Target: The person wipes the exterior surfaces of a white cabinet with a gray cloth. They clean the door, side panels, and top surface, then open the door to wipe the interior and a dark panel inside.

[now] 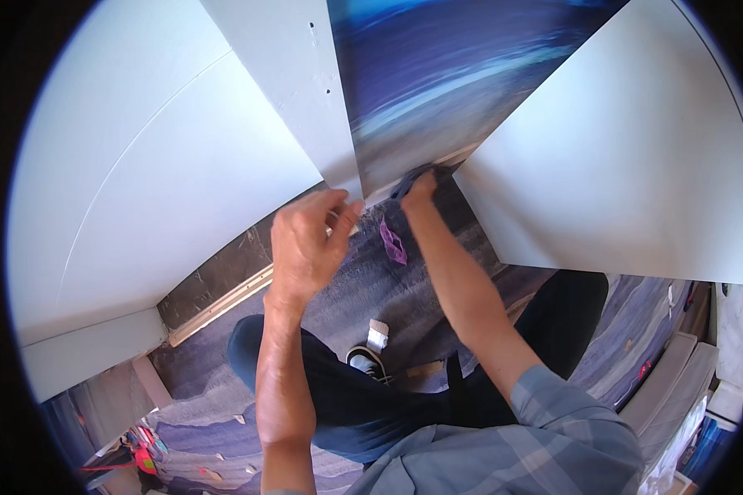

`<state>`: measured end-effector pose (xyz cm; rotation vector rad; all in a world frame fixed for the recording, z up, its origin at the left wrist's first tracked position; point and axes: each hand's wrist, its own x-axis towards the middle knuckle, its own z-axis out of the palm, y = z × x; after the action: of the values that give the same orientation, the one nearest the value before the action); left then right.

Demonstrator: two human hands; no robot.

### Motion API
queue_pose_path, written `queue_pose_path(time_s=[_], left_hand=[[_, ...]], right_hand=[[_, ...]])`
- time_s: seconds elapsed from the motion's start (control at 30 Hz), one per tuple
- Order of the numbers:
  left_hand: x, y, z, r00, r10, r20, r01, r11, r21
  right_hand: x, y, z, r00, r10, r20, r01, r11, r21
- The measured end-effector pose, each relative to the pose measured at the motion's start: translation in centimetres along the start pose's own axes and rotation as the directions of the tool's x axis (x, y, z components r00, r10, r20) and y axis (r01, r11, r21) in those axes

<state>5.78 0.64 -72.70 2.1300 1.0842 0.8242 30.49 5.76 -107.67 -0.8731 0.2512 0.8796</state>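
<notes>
My right hand reaches down to the foot of a wall with a blue printed mural. Bunched under and around its fingers is a dark blue cloth; the fingertips are hidden. My left hand is raised, blurred, in front of the lower end of a white upright panel. Its thumb and fingers curl towards each other, and I cannot tell whether anything small is between them. On the dark patterned carpet between my arms lies a purple mesh-like scrap.
White panels flank the corner, one at left and one at right. A wooden strip runs along the left floor edge. My shoe stands below, near a wood scrap. Grey cushions are at lower right.
</notes>
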Motion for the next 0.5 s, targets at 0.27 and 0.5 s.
queue_pose_path(time_s=[0.27, 0.5], left_hand=[[-0.1, -1.8, -0.7, 0.972, -0.205, -0.117, 0.192, 0.974, -0.119], [0.1, -0.4, 2.1, 0.999, -0.032, 0.042, 0.035, 0.998, -0.058]], right_hand=[[-8.7, 12.1, 3.2, 0.956, 0.264, -0.125, -0.217, 0.929, 0.299], [-11.6, 7.3, 3.9, 0.902, 0.413, -0.126, -0.395, 0.907, 0.143]])
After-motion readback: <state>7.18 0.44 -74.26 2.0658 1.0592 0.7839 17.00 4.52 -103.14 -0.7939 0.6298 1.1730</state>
